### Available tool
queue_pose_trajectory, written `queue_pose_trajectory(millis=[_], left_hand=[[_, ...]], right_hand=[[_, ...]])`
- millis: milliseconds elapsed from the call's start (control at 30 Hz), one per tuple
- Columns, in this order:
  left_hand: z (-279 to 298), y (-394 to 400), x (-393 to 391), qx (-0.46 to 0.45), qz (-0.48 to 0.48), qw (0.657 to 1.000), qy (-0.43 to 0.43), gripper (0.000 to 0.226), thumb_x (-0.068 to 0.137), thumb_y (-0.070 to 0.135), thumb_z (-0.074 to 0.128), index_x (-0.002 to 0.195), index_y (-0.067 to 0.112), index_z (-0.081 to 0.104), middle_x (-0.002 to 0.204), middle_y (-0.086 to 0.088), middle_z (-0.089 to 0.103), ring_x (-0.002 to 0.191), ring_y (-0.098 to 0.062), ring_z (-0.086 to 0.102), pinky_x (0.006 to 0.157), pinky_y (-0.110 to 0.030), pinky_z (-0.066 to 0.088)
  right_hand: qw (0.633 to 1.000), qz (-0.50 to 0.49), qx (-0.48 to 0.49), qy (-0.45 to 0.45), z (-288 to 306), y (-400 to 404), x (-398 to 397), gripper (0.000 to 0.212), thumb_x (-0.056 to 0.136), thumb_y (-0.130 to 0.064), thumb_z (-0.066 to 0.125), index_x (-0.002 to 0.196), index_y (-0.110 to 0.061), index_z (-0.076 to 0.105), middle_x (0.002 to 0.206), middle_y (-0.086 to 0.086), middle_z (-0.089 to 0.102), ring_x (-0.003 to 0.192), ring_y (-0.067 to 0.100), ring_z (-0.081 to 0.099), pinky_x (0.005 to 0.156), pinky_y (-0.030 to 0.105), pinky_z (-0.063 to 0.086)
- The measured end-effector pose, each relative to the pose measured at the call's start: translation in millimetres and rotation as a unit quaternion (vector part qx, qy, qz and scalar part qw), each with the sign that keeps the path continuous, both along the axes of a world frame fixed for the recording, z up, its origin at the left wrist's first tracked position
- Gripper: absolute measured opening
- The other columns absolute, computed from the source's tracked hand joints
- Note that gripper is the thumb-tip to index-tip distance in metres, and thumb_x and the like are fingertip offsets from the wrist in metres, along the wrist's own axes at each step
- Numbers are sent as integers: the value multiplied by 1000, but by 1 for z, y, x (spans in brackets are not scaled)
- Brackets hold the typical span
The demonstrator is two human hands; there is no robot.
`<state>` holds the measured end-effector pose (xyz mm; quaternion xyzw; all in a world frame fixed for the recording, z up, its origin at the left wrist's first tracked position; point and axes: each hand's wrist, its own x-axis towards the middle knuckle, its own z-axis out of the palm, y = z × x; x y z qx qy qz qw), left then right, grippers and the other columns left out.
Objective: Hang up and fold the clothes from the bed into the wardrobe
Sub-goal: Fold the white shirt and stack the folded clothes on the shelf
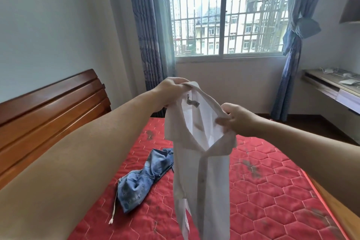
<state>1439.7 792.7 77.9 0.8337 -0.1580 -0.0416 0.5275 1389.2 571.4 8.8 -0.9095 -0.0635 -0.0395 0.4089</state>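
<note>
A white shirt (pixel 200 154) hangs in the air over the bed, held up by both hands at its collar. The left hand (pixel 171 91) grips the far side of the collar, its fingers curled tight round a bunched fold of cloth at the highest point of the shirt. The right hand (pixel 236 119) pinches the near side of the collar, lower than the left and closer to the camera, with the thumb on the inside of the fabric and the fingers wrapped behind it. Between the two grips the collar is spread open, so the inner neck label (pixel 192 102) shows just below the left hand. From the grips the shirt drops straight down, its buttoned front running below the right hand, and its lower end goes out of view at the bottom edge.

Below and left of the hands, a pair of blue jeans (pixel 144 179) lies crumpled on the red quilted mattress (pixel 272 191), well apart from the hanging shirt's collar but close beside its lower half. A wooden headboard (pixel 48 109) stands beyond the left forearm. Past the hands are a barred window (pixel 228 13) with blue curtains (pixel 148 25) and, beyond the right hand, a desk (pixel 331 85) against the wall.
</note>
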Motion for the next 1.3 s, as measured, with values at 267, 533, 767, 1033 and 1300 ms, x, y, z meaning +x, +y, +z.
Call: queue_pose_trajectory(millis=[267,533,767,1033,1300], left_hand=[[-30,15,9,364,-50,909,-198,37,77,-4,54,93,28,62,91,5,55,84,-20,58,62,-28,48],[-52,7,15,247,-26,963,105,24,85,8,52,95,16,72,85,-3,72,70,-17,65,62,-26,43],[-48,-15,15,-44,-65,985,154,21,94,2,52,96,12,70,81,-5,66,66,-17,62,67,-31,59],[-24,-24,4,389,-154,908,2,44,73,-6,52,109,20,60,86,0,62,65,-15,56,49,-17,42],[-26,-26,12,346,5,933,-95,33,78,-3,39,82,18,65,77,-3,60,58,-17,50,46,-22,35]], right_hand=[[925,-101,-334,-148,50,-35,8,33,94,-38,51,62,-29,45,84,6,64,77,33,61,71,41,52],[955,-91,-281,-36,61,-46,-4,9,87,-29,65,82,-23,68,88,4,66,81,26,61,69,35,53],[963,-77,-158,203,63,-72,-16,17,91,-21,62,88,-7,70,71,9,65,57,19,62,50,27,51],[988,-139,-50,43,51,-90,-17,22,73,-27,64,74,-5,68,74,10,62,71,24,56,67,38,50],[955,-76,-285,27,43,-84,-13,15,79,-13,53,69,-22,57,75,0,60,72,23,57,64,33,50]])
